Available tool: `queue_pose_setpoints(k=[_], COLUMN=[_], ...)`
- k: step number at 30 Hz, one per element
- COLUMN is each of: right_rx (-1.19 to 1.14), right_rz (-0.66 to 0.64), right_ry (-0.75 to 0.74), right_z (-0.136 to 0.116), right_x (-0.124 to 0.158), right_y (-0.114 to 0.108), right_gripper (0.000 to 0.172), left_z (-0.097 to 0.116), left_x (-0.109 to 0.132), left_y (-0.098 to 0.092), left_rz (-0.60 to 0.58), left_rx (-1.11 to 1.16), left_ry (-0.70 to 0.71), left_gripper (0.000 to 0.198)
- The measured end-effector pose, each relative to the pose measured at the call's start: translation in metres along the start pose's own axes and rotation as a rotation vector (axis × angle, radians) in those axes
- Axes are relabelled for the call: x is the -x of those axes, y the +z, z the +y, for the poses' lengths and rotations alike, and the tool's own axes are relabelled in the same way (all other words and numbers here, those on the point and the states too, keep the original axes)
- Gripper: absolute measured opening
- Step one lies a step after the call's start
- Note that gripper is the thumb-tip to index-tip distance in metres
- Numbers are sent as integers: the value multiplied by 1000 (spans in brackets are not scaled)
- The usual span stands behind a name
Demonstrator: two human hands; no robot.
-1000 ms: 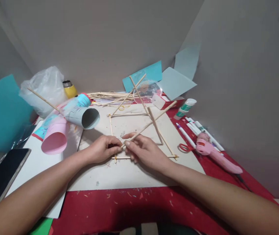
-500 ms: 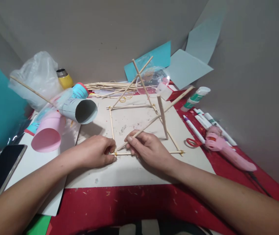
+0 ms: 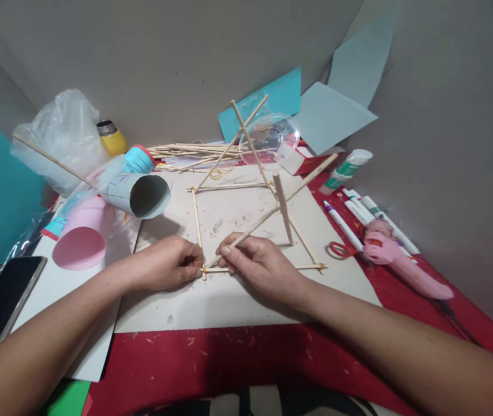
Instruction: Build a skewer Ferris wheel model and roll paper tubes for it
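A square frame of thin wooden sticks (image 3: 198, 216), bound at its corners with yellowish bands, lies flat on a pale board. My left hand (image 3: 171, 263) is closed at its near left corner, thumb and fingertips pinching beside the corner joint (image 3: 204, 270). Between the thumb and fingers of my right hand (image 3: 264, 263) is a slanted wooden stick (image 3: 305, 183), its lower end close to that joint. This stick crosses another leaning stick (image 3: 283, 208) toward the right. On the far side, two sticks cross in an upright inverted V (image 3: 243, 128).
Paper tubes, one pink (image 3: 79, 234) and one grey-blue (image 3: 131, 195), stand left near a phone (image 3: 6, 312). Loose sticks (image 3: 192, 153) lie behind. A pink glue gun (image 3: 402, 263), red-handled scissors (image 3: 342, 249), markers (image 3: 344, 225) and a glue tube (image 3: 346, 171) are on the right.
My left thumb has drawn back slightly from the corner, baring more of the joint. My right hand and its stick have shifted only slightly. The whole view has moved a little.
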State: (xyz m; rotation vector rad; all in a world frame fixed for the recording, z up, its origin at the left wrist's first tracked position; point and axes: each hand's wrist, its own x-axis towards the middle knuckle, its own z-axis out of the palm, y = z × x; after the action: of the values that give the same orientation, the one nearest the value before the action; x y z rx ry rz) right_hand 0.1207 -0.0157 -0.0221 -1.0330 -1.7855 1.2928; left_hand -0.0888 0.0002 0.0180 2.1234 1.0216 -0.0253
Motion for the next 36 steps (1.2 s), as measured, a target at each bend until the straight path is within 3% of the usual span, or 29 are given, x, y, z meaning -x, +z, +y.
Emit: queue_pose_setpoints(k=[36], right_rx=[29], right_rz=[-28], right_ry=[-67], right_z=[1], right_x=[-3], right_y=[5], right_gripper=[27], left_z=[0], left_x=[-4], left_y=[-3], left_rz=[-44], left_rx=[86], left_ry=[-6], left_gripper=[19])
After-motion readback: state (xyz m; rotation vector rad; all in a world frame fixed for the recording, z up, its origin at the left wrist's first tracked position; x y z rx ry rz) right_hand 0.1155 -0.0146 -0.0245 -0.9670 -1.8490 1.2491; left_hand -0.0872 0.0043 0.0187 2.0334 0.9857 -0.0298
